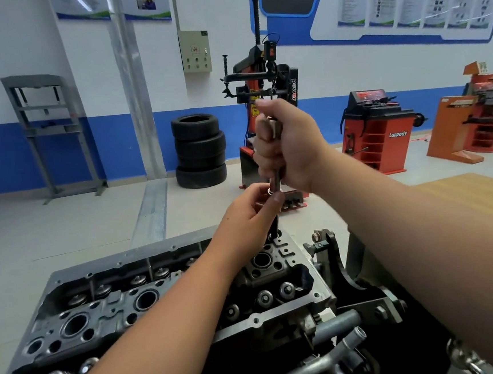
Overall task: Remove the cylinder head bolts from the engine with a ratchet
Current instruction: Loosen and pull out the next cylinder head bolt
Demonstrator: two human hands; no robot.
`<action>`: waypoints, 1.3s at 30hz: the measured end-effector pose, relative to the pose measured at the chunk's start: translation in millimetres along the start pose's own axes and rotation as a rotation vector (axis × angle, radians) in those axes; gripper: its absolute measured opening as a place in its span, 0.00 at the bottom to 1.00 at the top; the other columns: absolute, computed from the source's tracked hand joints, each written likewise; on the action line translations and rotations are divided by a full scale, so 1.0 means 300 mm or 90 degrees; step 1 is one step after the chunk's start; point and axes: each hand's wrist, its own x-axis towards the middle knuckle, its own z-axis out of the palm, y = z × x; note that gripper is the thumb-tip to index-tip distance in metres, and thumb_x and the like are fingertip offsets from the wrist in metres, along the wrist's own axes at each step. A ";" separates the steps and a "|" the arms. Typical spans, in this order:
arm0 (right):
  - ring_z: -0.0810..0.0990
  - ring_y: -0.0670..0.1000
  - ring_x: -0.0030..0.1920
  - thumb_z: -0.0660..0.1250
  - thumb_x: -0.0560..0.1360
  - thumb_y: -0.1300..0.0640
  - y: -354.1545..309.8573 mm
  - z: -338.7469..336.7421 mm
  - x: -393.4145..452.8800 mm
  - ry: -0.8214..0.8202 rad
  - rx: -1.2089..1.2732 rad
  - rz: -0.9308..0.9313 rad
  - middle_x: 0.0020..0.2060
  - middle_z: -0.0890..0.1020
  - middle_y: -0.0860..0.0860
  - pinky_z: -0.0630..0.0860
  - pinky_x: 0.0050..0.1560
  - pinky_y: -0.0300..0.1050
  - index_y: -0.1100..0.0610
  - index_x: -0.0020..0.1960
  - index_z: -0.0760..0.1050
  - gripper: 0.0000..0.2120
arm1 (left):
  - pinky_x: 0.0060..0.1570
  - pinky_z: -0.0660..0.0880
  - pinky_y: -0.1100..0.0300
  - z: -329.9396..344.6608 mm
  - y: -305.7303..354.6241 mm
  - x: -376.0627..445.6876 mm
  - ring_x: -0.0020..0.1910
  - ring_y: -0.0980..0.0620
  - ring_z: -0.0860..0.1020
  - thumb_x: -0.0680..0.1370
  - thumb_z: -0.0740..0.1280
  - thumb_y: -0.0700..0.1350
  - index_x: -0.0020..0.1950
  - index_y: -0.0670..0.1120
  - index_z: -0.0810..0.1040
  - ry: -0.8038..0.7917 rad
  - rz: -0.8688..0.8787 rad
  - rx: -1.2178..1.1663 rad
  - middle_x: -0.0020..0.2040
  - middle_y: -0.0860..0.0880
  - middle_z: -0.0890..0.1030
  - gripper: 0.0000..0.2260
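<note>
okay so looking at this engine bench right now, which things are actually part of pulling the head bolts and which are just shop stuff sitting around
In use:
cylinder head
ratchet tool, upright over a bolt hole at the head's far end
right hand gripping the tool
left hand pinching the shaft lower down

Just standing about:
stacked tyres
tyre changer
red wheel balancer
grey press frame
wooden table

This is a car repair workshop. A tyre changer [264,101], stacked tyres [199,150] and a wheel balancer [379,133] line the wall.
</note>
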 end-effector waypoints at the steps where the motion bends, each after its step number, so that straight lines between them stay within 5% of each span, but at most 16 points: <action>1: 0.53 0.50 0.25 0.58 0.79 0.49 -0.005 -0.012 0.007 -0.040 -0.004 0.022 0.22 0.58 0.47 0.51 0.30 0.44 0.52 0.26 0.63 0.23 | 0.45 0.74 0.61 -0.006 -0.002 -0.007 0.41 0.63 0.78 0.81 0.62 0.60 0.59 0.63 0.78 -0.011 0.000 0.001 0.44 0.63 0.82 0.10; 5: 0.54 0.49 0.24 0.58 0.77 0.51 0.004 -0.038 0.017 -0.059 0.020 0.009 0.22 0.59 0.46 0.53 0.30 0.43 0.51 0.27 0.64 0.20 | 0.58 0.78 0.53 -0.018 0.001 -0.009 0.51 0.59 0.80 0.84 0.60 0.55 0.66 0.58 0.78 -0.025 0.000 0.031 0.47 0.63 0.82 0.13; 11: 0.59 0.49 0.24 0.61 0.76 0.50 0.007 -0.020 -0.010 -0.008 0.018 0.009 0.22 0.64 0.46 0.60 0.30 0.43 0.51 0.30 0.68 0.17 | 0.61 0.78 0.49 -0.012 0.009 -0.007 0.55 0.57 0.83 0.87 0.59 0.52 0.61 0.63 0.76 -0.046 -0.004 0.024 0.50 0.64 0.83 0.09; 14: 0.68 0.48 0.28 0.62 0.80 0.49 0.014 0.040 -0.027 0.183 -0.089 -0.033 0.23 0.71 0.45 0.68 0.34 0.45 0.53 0.37 0.72 0.15 | 0.49 0.79 0.60 -0.015 0.014 -0.002 0.46 0.58 0.83 0.84 0.64 0.54 0.54 0.63 0.76 -0.017 0.012 0.032 0.49 0.58 0.84 0.03; 16: 0.71 0.48 0.32 0.61 0.80 0.48 0.030 0.063 -0.031 0.253 -0.122 -0.082 0.25 0.73 0.44 0.71 0.39 0.47 0.53 0.39 0.72 0.14 | 0.36 0.72 0.68 -0.012 0.029 0.001 0.37 0.57 0.80 0.77 0.68 0.60 0.52 0.58 0.77 0.019 0.007 0.021 0.46 0.56 0.84 0.09; 18: 0.68 0.51 0.32 0.59 0.79 0.51 0.032 0.053 -0.026 0.192 -0.090 -0.102 0.27 0.69 0.47 0.69 0.38 0.50 0.52 0.35 0.69 0.14 | 0.33 0.70 0.69 -0.009 0.025 0.006 0.36 0.56 0.80 0.76 0.72 0.60 0.51 0.55 0.76 0.033 -0.009 0.010 0.45 0.54 0.83 0.12; 21: 0.57 0.49 0.24 0.56 0.80 0.52 -0.010 -0.002 -0.017 0.031 0.033 0.002 0.22 0.61 0.47 0.56 0.30 0.44 0.52 0.28 0.65 0.21 | 0.46 0.73 0.64 -0.011 0.011 0.000 0.49 0.59 0.82 0.80 0.69 0.60 0.55 0.64 0.76 -0.004 -0.023 0.005 0.49 0.58 0.83 0.05; 23: 0.53 0.50 0.25 0.56 0.79 0.51 -0.025 -0.023 -0.004 -0.038 0.030 0.051 0.21 0.58 0.47 0.52 0.32 0.45 0.52 0.27 0.62 0.22 | 0.54 0.75 0.59 -0.010 0.009 -0.010 0.55 0.62 0.81 0.78 0.62 0.64 0.59 0.70 0.75 -0.034 -0.021 -0.008 0.52 0.63 0.83 0.10; 26: 0.53 0.49 0.25 0.58 0.78 0.51 -0.014 -0.023 0.003 -0.056 0.016 0.044 0.21 0.58 0.47 0.52 0.33 0.46 0.52 0.27 0.61 0.21 | 0.63 0.77 0.46 -0.008 0.012 -0.008 0.57 0.59 0.82 0.79 0.60 0.62 0.56 0.73 0.77 -0.054 -0.031 -0.024 0.54 0.62 0.84 0.09; 29: 0.56 0.49 0.25 0.59 0.78 0.51 0.003 -0.016 -0.012 -0.012 0.040 0.008 0.22 0.61 0.47 0.55 0.32 0.46 0.52 0.28 0.65 0.20 | 0.60 0.79 0.40 -0.013 0.015 0.003 0.54 0.56 0.84 0.80 0.61 0.59 0.55 0.66 0.78 -0.047 -0.033 -0.042 0.51 0.60 0.85 0.08; 32: 0.67 0.48 0.28 0.64 0.76 0.46 0.035 0.030 -0.033 0.140 0.027 -0.009 0.26 0.70 0.48 0.65 0.35 0.45 0.53 0.33 0.72 0.16 | 0.51 0.80 0.48 -0.012 0.012 0.012 0.45 0.59 0.84 0.79 0.66 0.58 0.55 0.58 0.79 -0.009 -0.010 -0.031 0.46 0.56 0.86 0.08; 35: 0.71 0.47 0.33 0.63 0.77 0.43 0.073 0.072 -0.043 0.268 -0.026 -0.060 0.29 0.73 0.45 0.69 0.39 0.45 0.53 0.39 0.75 0.15 | 0.38 0.77 0.55 0.004 0.019 0.016 0.37 0.59 0.79 0.69 0.68 0.63 0.53 0.53 0.78 0.033 0.001 -0.019 0.43 0.53 0.84 0.19; 39: 0.58 0.49 0.24 0.59 0.76 0.46 0.037 0.028 -0.022 0.082 0.031 -0.050 0.22 0.62 0.47 0.58 0.28 0.42 0.53 0.29 0.67 0.19 | 0.40 0.76 0.65 0.006 0.009 0.010 0.40 0.60 0.80 0.69 0.67 0.68 0.50 0.63 0.77 0.019 -0.016 -0.032 0.43 0.58 0.84 0.14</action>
